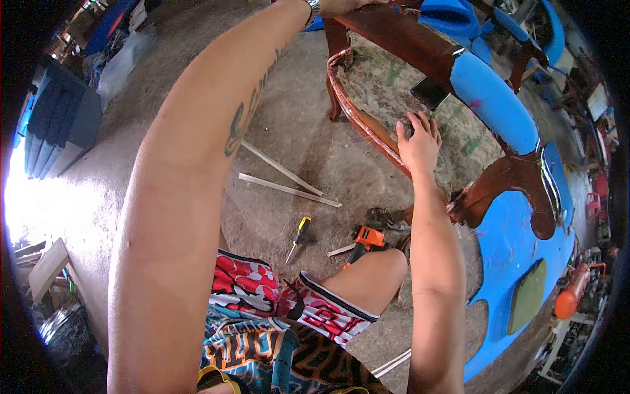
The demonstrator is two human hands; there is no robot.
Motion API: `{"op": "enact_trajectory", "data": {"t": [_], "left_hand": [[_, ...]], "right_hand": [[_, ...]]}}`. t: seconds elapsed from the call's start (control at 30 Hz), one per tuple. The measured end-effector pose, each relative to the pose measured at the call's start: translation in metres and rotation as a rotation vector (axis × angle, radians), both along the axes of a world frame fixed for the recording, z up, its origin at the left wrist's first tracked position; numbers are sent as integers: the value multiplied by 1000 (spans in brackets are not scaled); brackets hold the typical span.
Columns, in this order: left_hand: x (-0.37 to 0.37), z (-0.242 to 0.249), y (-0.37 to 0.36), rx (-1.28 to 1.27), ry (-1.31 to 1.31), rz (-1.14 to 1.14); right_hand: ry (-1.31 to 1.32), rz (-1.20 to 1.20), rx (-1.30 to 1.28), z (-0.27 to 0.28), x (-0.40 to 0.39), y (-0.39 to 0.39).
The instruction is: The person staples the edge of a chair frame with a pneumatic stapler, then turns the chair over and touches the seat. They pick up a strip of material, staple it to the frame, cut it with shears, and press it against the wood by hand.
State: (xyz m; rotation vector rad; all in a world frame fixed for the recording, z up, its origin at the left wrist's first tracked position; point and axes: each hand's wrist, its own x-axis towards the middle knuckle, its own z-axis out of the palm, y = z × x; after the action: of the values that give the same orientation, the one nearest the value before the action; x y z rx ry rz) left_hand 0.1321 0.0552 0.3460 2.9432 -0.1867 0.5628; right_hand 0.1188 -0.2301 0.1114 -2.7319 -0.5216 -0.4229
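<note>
A dark wooden chair frame (387,36) with blue padding (492,98) stands in front of me. Its seat (380,75) is covered in worn, patterned cloth edged with pinkish trim. My right hand (420,146) lies on the seat near the front rail, fingers spread, gripping nothing. Just beyond its fingertips a black phone-like rectangle (430,93) rests on the cloth. My left hand (341,5) reaches to the chair's top left, by the wooden rail; the picture's top edge cuts it off, so its fingers are hidden.
On the concrete floor lie a yellow-and-black screwdriver (299,236), an orange power tool (369,238) and thin wooden strips (289,190). Blue sheet material (505,223) bears an olive pad (527,297) at right. Dark stacked panels (62,125) stand left; an orange tank (572,292) is far right.
</note>
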Motion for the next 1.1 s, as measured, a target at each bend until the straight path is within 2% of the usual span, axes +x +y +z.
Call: {"op": "enact_trajectory", "data": {"t": [0.3,0.5,0.7,0.87,0.97,1.07,1.1], "left_hand": [[-8,8,-4,11,22,33],[-7,3,-1,-35,-37,-37],[-8,6,-4,13,-14,36],[-7,4,-2,-8,-15,-14],[-1,-3,3,5,-36,-36],[-6,0,-1,22,-22,9],[-7,2,-3,24,-9,35]], "right_hand": [[0,2,-6,5,-4,1],[-9,3,-17,7,-5,1],[-12,-2,-12,7,-5,1],[-10,-5,5,6,-5,1],[34,1,118,-1,4,-2],[-23,16,174,-3,4,-4],[-91,97,231,3,-5,-2]]}}
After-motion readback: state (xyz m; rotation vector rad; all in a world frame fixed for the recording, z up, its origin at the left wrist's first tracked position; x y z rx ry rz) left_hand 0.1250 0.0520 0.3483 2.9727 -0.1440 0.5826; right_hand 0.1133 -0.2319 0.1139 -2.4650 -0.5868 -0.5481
